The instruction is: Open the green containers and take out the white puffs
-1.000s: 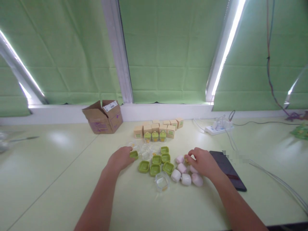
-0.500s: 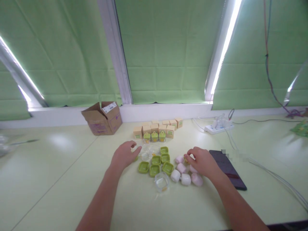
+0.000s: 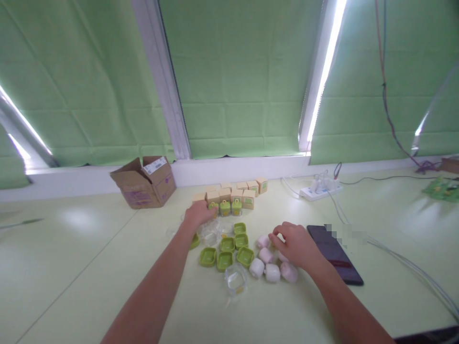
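My left hand (image 3: 198, 214) reaches to the back of the group, thumb and fingers closing at the leftmost of three small clear containers with green lids and loop handles (image 3: 213, 209). Its fingertips are partly hidden. My right hand (image 3: 293, 242) is curled in a pinch above several pinkish-white rounded pieces (image 3: 266, 255). A small yellowish bit shows by its fingertips, too little to name. Between the hands lie several green square lids (image 3: 225, 261), open side up. Clear cups (image 3: 210, 235) stand near my left wrist, and another clear cup (image 3: 235, 279) is in front.
Several small tan boxes (image 3: 248, 199) stand behind the containers. An opened cardboard box (image 3: 145, 186) is at the back left. A dark tablet (image 3: 333, 253) lies right of my right hand. Behind it are a white power strip (image 3: 321, 191) and loose cables (image 3: 412, 267).
My left hand has moved forward from beside the clear cups to the leftmost green-lidded container. My right hand stays over the pinkish-white pieces. The view has shifted slightly.
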The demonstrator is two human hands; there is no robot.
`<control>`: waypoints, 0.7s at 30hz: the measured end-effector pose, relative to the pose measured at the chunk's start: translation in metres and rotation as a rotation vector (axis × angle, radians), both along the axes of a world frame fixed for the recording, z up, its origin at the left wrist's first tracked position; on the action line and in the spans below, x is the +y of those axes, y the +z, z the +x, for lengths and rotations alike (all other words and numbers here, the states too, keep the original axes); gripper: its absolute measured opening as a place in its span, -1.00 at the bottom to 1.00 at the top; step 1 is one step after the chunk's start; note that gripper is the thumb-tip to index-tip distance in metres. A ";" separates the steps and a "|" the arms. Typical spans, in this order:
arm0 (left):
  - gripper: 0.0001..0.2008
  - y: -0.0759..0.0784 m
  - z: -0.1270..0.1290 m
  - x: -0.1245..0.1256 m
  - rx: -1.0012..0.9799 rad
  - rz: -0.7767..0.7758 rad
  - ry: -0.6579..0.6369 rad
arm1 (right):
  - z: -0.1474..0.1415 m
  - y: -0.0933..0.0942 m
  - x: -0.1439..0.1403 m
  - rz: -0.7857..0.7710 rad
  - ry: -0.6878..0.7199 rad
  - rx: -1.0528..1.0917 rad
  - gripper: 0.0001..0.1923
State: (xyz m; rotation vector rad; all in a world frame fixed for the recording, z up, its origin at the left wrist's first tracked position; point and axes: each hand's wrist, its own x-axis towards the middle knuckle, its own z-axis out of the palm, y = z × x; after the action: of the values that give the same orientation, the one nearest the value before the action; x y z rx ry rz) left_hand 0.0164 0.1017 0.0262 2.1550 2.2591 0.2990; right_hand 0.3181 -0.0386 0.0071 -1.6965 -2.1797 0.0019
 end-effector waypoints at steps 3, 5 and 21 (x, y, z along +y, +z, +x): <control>-0.52 -0.003 0.005 0.015 0.002 -0.066 0.028 | 0.000 0.000 0.000 0.005 0.004 0.009 -0.66; -0.51 -0.004 0.008 0.021 0.003 -0.093 0.040 | 0.000 0.001 -0.001 0.003 0.004 0.014 -0.67; -0.60 0.030 0.022 -0.029 -0.078 0.110 -0.089 | -0.002 0.004 -0.002 0.004 0.032 0.076 -0.67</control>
State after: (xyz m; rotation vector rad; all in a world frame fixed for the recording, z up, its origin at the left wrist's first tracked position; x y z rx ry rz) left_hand 0.0384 0.0730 0.0566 2.2450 2.1459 0.5078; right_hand 0.3162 -0.0405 0.0108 -1.6322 -2.1496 0.0695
